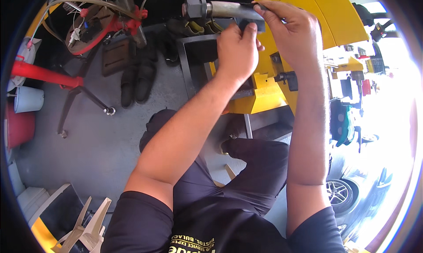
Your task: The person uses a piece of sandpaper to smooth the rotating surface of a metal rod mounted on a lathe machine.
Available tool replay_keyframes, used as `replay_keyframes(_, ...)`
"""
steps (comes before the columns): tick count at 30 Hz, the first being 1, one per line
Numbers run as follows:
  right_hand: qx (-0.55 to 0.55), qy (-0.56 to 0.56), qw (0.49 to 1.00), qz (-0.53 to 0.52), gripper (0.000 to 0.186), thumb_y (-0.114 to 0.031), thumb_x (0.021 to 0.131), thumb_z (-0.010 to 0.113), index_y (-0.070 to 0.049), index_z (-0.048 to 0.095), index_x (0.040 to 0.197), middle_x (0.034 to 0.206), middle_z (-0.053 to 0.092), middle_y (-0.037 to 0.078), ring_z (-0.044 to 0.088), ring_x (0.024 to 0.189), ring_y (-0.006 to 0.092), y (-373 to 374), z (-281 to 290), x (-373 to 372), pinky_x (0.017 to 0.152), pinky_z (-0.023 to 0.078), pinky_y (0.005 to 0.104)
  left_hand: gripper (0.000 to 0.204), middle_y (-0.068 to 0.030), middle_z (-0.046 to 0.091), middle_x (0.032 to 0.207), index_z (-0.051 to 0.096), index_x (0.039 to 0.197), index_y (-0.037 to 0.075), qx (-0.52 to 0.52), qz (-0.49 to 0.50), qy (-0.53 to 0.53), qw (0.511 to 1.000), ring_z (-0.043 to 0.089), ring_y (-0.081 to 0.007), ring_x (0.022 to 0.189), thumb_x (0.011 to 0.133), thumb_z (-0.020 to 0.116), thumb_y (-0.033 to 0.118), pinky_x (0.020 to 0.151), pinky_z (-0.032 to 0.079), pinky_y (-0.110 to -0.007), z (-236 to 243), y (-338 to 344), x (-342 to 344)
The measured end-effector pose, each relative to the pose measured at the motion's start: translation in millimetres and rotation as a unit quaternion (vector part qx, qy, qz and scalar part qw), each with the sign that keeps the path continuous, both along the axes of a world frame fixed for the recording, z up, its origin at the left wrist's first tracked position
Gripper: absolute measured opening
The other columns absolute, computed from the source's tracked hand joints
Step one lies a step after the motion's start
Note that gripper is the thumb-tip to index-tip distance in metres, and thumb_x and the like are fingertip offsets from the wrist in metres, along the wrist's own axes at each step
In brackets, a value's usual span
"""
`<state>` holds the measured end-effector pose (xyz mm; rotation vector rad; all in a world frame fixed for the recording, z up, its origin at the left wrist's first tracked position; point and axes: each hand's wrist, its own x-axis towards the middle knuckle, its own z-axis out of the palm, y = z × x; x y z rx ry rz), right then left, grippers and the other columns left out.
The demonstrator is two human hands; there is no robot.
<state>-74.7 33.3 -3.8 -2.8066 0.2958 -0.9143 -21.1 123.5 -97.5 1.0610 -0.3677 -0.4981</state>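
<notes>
A steel shaft [224, 9] with a large dark nut [195, 7] at its left end lies horizontally at the top, in front of a yellow machine [321, 15]. My right hand [296, 38] grips the shaft's right end, thumb bent down over it. My left hand [238, 55] is just below the shaft, fingers curled and thumb raised, closed round something dark and mostly hidden that I cannot make out. The shaft's right end is covered by my fingers.
A red stand [46, 73] with hoses and metal legs is at left, near buckets [28, 99]. Black slippers [143, 81] lie on the floor. A plastic chair [88, 226] sits lower left, a car wheel [338, 191] lower right. A metal frame [185, 63] supports the machine.
</notes>
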Motion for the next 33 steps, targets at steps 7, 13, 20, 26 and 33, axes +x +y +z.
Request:
replay_keyframes(7,-0.126,-0.014,0.992,0.019,0.018,-0.023,0.091,0.069,-0.013,0.082,0.100,0.083,0.078,0.006,0.073,0.074,0.0229,0.6,1.7,3.6,0.084,0.055,0.0371,0.026,-0.0064,0.064,0.070,0.064,0.092,-0.002,-0.005,-0.013,-0.042,0.999,0.064,-0.0150,0.063,0.105,0.060,0.020,0.065,0.053,-0.030,-7.8,-6.4,6.1)
replay_keyframes(13,-0.075,-0.017,0.997,-0.022,0.018,-0.025,0.090,0.071,-0.016,0.083,0.100,0.085,0.078,0.004,0.071,0.072,0.0255,-12.6,-8.3,1.3,0.082,0.055,0.0348,0.023,-0.0055,0.064,0.076,0.062,0.091,-0.001,0.003,-0.052,-0.029,0.998,0.063,-0.0141,0.068,0.106,0.057,0.016,0.067,0.051,-0.029,-2.3,-7.9,-20.8)
replay_keyframes(20,-0.060,-0.015,0.998,-0.034,0.022,-0.030,0.092,0.070,-0.017,0.083,0.103,0.081,0.077,0.005,0.069,0.065,0.0261,-24.5,-2.0,-9.2,0.071,0.055,0.0350,0.020,-0.0061,0.068,0.079,0.066,0.100,-0.002,-0.022,-0.025,-0.020,0.999,0.065,-0.0145,0.068,0.106,0.058,0.016,0.068,0.053,-0.030,-12.2,-27.6,-15.7)
replay_keyframes(26,-0.043,0.094,0.994,-0.039,0.028,-0.033,0.094,0.071,-0.011,0.080,0.108,0.090,0.078,0.009,0.072,0.074,0.0242,-23.7,23.0,-6.6,0.072,0.055,0.0337,0.025,-0.0090,0.068,0.073,0.065,0.095,-0.005,0.022,-0.029,-0.049,0.998,0.071,-0.0179,0.066,0.105,0.060,0.018,0.063,0.053,-0.032,-0.6,-31.5,-15.5)
replay_keyframes(33,0.062,0.188,0.971,-0.135,0.032,-0.034,0.097,0.070,-0.007,0.078,0.113,0.081,0.075,0.007,0.067,0.070,0.0133,-42.0,26.3,-1.5,0.071,0.054,0.0309,0.028,-0.0089,0.066,0.067,0.065,0.093,-0.004,0.025,-0.045,-0.076,0.996,0.070,-0.0187,0.063,0.105,0.059,0.020,0.062,0.055,-0.034,-0.9,-40.5,-40.8)
